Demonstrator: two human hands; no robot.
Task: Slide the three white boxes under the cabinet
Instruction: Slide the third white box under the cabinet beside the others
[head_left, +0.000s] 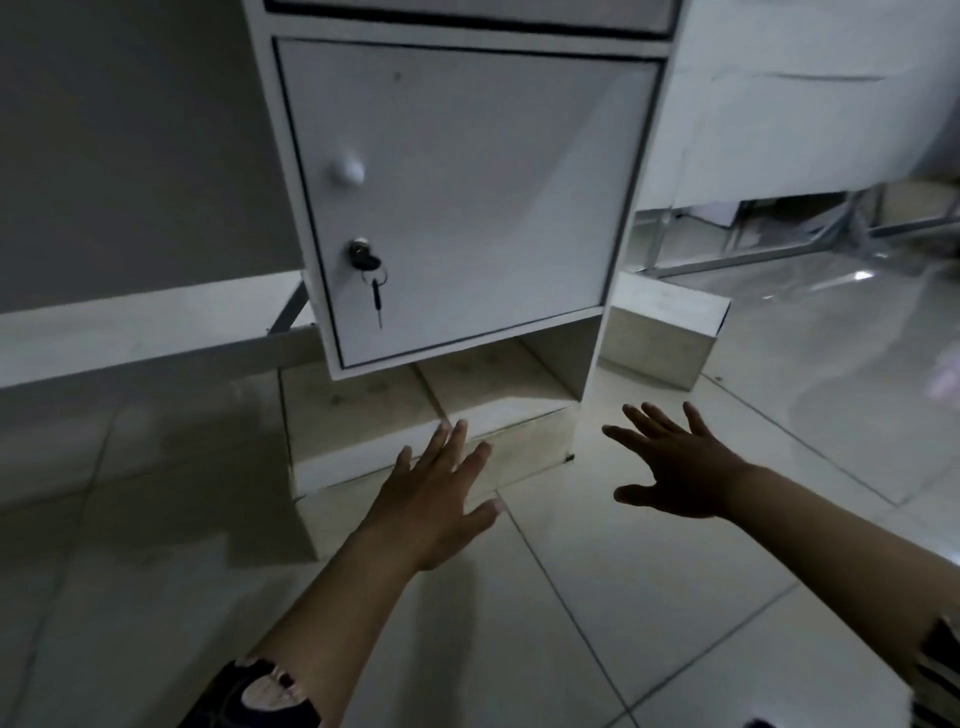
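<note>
A white cabinet with a round knob and a key in its lock stands on side panels over a gap. Two white boxes lie side by side on the floor, partly beneath it: the left box and the right box. A third white box sits on the floor to the right of the cabinet's side panel, outside the gap. My left hand is open, fingers spread, at the front face where the two boxes meet. My right hand hovers open over the floor to the right, touching nothing.
The floor is glossy pale tile. A low white ledge runs along the grey wall on the left. At the back right stands white furniture on a metal frame with items stored beneath.
</note>
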